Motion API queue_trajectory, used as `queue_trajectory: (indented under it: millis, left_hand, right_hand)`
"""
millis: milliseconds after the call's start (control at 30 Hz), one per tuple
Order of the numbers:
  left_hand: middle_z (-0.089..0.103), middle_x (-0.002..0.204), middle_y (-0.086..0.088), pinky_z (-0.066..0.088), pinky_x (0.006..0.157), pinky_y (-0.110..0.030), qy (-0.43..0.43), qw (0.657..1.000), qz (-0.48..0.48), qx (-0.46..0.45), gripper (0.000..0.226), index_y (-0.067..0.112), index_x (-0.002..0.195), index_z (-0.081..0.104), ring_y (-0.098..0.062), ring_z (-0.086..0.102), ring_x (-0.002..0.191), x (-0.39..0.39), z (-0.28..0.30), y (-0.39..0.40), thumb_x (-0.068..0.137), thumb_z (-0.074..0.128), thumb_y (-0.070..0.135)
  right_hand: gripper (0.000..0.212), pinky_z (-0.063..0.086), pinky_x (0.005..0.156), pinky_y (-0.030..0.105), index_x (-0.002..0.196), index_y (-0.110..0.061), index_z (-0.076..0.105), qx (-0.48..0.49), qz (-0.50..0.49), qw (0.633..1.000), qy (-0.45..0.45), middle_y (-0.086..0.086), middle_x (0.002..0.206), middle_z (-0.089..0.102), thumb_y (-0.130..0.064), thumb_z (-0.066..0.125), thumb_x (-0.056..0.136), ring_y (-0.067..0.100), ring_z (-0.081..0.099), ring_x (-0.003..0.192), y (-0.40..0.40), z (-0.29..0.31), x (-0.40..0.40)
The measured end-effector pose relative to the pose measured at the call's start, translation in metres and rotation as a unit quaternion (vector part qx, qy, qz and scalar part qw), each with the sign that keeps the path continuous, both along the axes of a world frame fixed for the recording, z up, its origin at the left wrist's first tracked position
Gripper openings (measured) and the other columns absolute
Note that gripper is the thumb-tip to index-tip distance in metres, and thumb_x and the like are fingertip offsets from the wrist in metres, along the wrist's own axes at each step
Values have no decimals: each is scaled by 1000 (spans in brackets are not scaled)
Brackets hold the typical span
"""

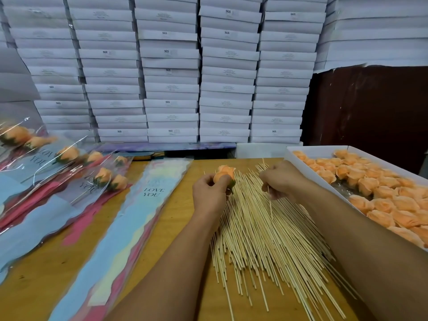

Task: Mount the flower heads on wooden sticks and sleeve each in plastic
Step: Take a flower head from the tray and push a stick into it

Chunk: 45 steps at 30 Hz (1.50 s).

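The bench (pixel 180 230) is smooth yellowish wood with a slight sheen. The sticks (pixel 261 239) are pale, matt bare wood. The plastic sleeves (pixel 129 228) are glossy and partly clear, catching highlights. The flower heads (pixel 379 193) have soft, matt, crinkled orange petals. The stacked boxes (pixel 171 89) are matt white cardboard.

My left hand (pixel 209 193) hides the flower head's (pixel 224 174) base. The small print on the white boxes (pixel 171 89) is unreadable. The tray (pixel 301 158) runs off the right edge
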<state>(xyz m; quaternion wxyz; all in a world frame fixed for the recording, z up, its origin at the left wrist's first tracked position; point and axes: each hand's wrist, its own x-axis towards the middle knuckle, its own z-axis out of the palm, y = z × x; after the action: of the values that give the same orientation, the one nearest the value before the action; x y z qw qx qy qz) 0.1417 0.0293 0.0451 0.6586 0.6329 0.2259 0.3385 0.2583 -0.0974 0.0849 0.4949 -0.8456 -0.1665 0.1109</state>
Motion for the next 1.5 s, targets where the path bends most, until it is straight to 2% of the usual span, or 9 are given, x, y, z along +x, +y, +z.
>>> queue_trajectory:
  millis: [233,400,600,800,967,1067,1300,1400,1500]
  left_hand:
    - [65,79,-9,50,55,-26,-43,994,-41,-96,13,2,96,67,-15,59,64,2,-1,3,91,63,13]
    - [63,69,-9,48,50,-25,-87,967,-86,-222,16,1,97,63,-13,59,52,0,4,4,96,58,16]
    - [61,78,-13,48,51,-25,-122,933,-97,-324,33,-3,117,60,-15,56,57,-1,6,10,94,58,21]
    - [60,80,-12,47,49,-23,-142,912,-121,-364,28,1,110,59,-16,53,61,-4,8,14,95,56,25]
    - [59,76,-9,45,51,-23,-175,886,-142,-405,25,2,102,59,-15,53,58,-6,9,19,94,56,26]
    - [60,69,-8,45,49,-22,-191,868,-155,-431,22,3,99,58,-14,55,55,-7,10,20,94,56,25]
    - [56,71,-5,41,49,-20,-190,861,-167,-442,19,9,88,60,-11,52,56,-8,12,22,92,56,26]
    - [58,65,-5,44,45,-19,-202,859,-145,-447,18,6,86,60,-11,54,54,-9,14,22,92,57,23]
    - [61,58,-5,46,44,-17,-217,849,-136,-462,19,4,88,59,-11,57,48,-9,17,24,94,57,22]
  right_hand:
    - [13,25,34,18,103,-9,49,32,56,997,-34,6,53,58,-15,38,100,9,35,28,1,6,-43]
    - [20,25,34,19,114,-30,57,118,117,985,-50,-5,47,48,-30,38,108,8,35,33,0,-12,-59]
    - [24,36,36,23,92,-1,72,267,88,956,81,1,58,52,1,49,89,9,45,43,-2,-23,-66]
    - [29,25,32,19,110,-22,71,192,166,963,95,-4,53,43,-27,42,107,9,32,39,1,-27,-75]
    - [23,36,32,22,115,-13,58,219,230,944,92,5,53,53,-10,38,105,16,46,37,-3,-24,-84]
    - [15,33,34,23,97,-7,50,248,211,940,101,12,60,60,-3,35,97,17,44,40,-1,-22,-90]
    - [26,24,37,21,96,-4,60,217,255,940,72,1,56,40,1,35,96,11,29,43,6,-34,-100]
    - [57,30,34,20,129,-30,61,222,288,930,49,1,49,40,3,35,90,13,32,36,3,-34,-102]
    - [58,33,32,20,133,-52,54,222,309,924,25,2,45,39,-6,37,103,12,32,31,3,-33,-105]
